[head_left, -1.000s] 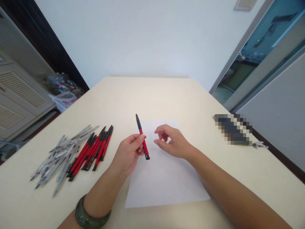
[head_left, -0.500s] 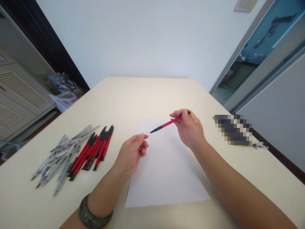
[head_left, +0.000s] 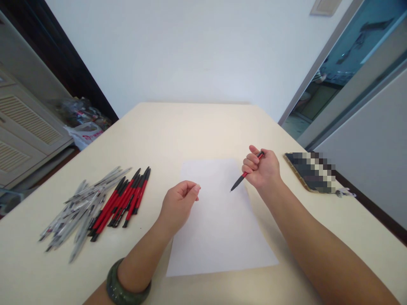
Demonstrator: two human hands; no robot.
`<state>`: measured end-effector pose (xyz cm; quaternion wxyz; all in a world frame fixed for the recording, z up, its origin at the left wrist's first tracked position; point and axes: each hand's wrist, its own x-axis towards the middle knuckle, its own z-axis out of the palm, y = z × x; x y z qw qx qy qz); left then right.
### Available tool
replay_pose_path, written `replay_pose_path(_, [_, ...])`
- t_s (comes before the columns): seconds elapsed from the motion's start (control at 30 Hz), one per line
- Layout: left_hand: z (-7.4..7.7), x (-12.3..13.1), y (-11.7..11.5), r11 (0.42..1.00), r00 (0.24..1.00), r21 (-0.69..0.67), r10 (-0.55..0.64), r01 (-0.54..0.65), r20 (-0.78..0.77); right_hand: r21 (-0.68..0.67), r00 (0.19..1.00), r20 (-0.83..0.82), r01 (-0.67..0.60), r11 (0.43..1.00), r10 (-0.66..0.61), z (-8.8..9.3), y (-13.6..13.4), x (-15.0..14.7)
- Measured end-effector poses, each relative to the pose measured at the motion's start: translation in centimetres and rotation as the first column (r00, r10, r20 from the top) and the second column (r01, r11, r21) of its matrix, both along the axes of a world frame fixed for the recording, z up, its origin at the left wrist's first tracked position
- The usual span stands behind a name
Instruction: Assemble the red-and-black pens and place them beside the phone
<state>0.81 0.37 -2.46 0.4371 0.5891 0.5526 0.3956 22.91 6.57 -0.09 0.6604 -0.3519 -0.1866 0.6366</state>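
Note:
My right hand (head_left: 265, 167) is closed round a red and black ballpoint pen (head_left: 237, 183), held above the right side of a white sheet of paper (head_left: 219, 237). The pen slants down to the left, and a fine point shows at its lower end. Over the paper's left edge, my left hand (head_left: 179, 203) is closed, thumb pressed against the curled fingers. Whether anything small is inside it cannot be seen. Left of that hand lies a group of red and black pens (head_left: 116, 199), beside a pile of clear pens (head_left: 81, 212).
A phone (head_left: 310, 173), partly pixelated, lies on the right of the cream table (head_left: 197, 131) with a charm at its end. Behind the table stands a white wall (head_left: 197, 51). Plastic bags (head_left: 84, 131) sit on the floor at the left.
My right hand has moved right and turned, its fingers now wrapped round the pen. The pen points more steeply down, and its fine tip now shows. My left hand's fingers have curled in.

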Motion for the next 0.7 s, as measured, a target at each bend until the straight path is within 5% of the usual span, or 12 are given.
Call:
replay_pose_path(0.1, [-0.3, -0.3, 0.1, 0.983, 0.94, 0.171, -0.008, 0.07, -0.34, -0.001, 0.999, 0.038, 0.02, 1.0, -0.02, 0.0, 0.2, -0.1])
replay_pose_path(0.17, [-0.7, -0.6, 0.2, 0.954, 0.814, 0.244, 0.001, 0.173, -0.581, 0.005, 0.995, 0.092, 0.025, 1.0, -0.025, -0.1, 0.4, -0.1])
replay_pose_path(0.33, [-1.8, -0.6, 0.0, 0.939, 0.517, 0.064, -0.129, 0.339, -0.846, -0.105, 0.995, 0.069, -0.065, 0.992, 0.073, -0.7, 0.8, 0.2])
replay_pose_path(0.57, [-1.9, 0.7, -1.2, 0.932, 0.465, 0.063, -0.119, 0.358, -0.877, -0.082, 0.874, 0.239, -0.416, 0.906, 0.423, -0.3, 1.5, -2.4])
replay_pose_path(0.7, [-1.9, 0.9, -1.4, 0.93, 0.477, 0.064, -0.126, 0.362, -0.87, -0.012, 0.806, 0.523, -0.319, 0.948, 0.277, -1.6, 2.9, -5.9])
